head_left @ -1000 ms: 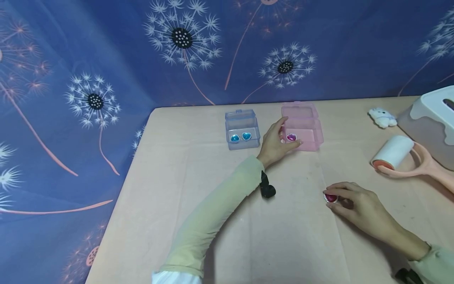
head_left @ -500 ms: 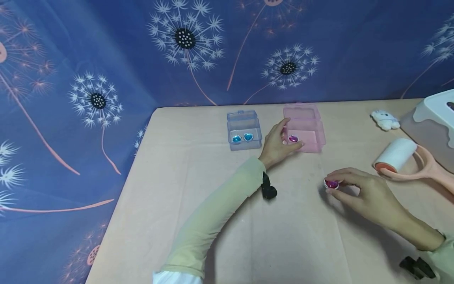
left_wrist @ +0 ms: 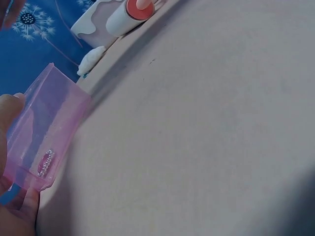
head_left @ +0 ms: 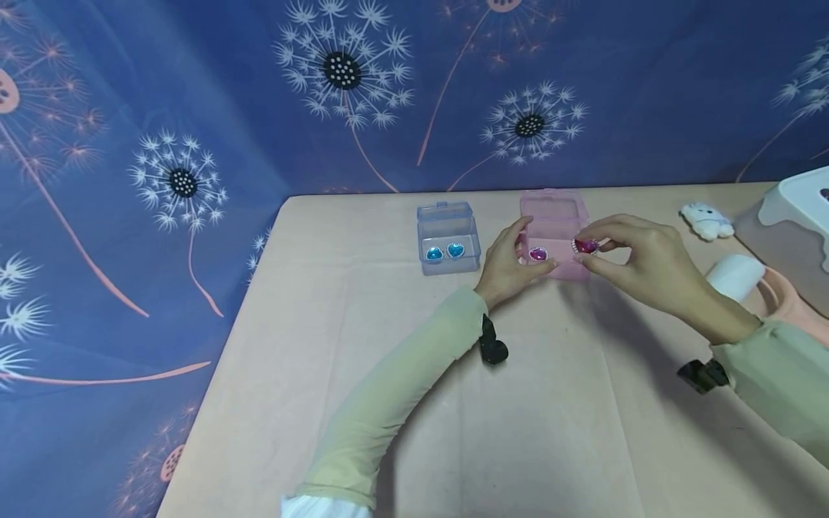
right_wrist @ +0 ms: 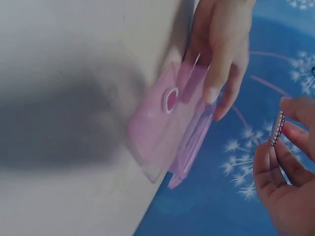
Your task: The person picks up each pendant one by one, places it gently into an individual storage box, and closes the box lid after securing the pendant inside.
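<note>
In the head view an open pink see-through box [head_left: 562, 229] stands near the back of the table, lid up. My left hand [head_left: 508, 265] grips its left side, thumb along the front. One pink jewel with a beaded silver rim [head_left: 538, 254] lies inside at the left; the right wrist view also shows this jewel [right_wrist: 171, 100]. Above the box's right side, my right hand [head_left: 648, 266] pinches a second pink jewel [head_left: 586, 246] between thumb and fingertips. Left of the pink box, an open blue see-through box [head_left: 445, 227] contains two blue jewels [head_left: 455, 250].
At the right are a small white plush toy [head_left: 707, 221], a white roller with a peach handle [head_left: 737, 277], partly behind my right arm, and a white-topped box [head_left: 793, 223]. A blue dandelion-print cloth [head_left: 440, 93] hangs behind the table's back edge.
My right hand has lifted the pink jewel from the table and carried it up and back to above the pink box. My left hand keeps its hold on the box.
</note>
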{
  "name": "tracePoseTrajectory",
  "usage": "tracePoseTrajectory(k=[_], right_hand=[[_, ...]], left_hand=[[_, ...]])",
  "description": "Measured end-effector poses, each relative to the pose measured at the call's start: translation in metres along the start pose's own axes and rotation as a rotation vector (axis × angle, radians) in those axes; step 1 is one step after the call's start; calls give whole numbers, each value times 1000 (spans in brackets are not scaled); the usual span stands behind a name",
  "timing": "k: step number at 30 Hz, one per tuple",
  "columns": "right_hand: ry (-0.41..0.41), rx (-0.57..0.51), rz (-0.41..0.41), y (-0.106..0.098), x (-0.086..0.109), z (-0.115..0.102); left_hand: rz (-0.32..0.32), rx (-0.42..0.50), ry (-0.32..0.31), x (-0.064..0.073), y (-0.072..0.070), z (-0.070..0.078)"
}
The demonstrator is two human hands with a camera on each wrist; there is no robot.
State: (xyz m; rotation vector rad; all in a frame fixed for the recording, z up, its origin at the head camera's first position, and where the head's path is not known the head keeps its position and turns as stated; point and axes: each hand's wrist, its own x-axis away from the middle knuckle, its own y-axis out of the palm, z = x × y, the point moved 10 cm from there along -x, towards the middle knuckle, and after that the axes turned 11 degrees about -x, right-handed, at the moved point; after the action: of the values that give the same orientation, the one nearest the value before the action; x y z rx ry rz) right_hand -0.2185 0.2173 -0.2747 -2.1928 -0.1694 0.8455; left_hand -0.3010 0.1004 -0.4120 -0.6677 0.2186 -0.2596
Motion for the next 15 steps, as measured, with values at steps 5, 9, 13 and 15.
tracePoseTrajectory(k=[5,9,13,15], right_hand=[[37,20,-55,17,-18,27],[97,24,-132,33,-26,50],[136,21,-215,50,-29,67],[137,24,-256,57,-30,71]], left_hand=[[-2,-9,3,-1,0,2],[-2,-13,-2,0,0,1],[1,-1,-8,1,0,-1],[3,10,-9,1,0,-1]])
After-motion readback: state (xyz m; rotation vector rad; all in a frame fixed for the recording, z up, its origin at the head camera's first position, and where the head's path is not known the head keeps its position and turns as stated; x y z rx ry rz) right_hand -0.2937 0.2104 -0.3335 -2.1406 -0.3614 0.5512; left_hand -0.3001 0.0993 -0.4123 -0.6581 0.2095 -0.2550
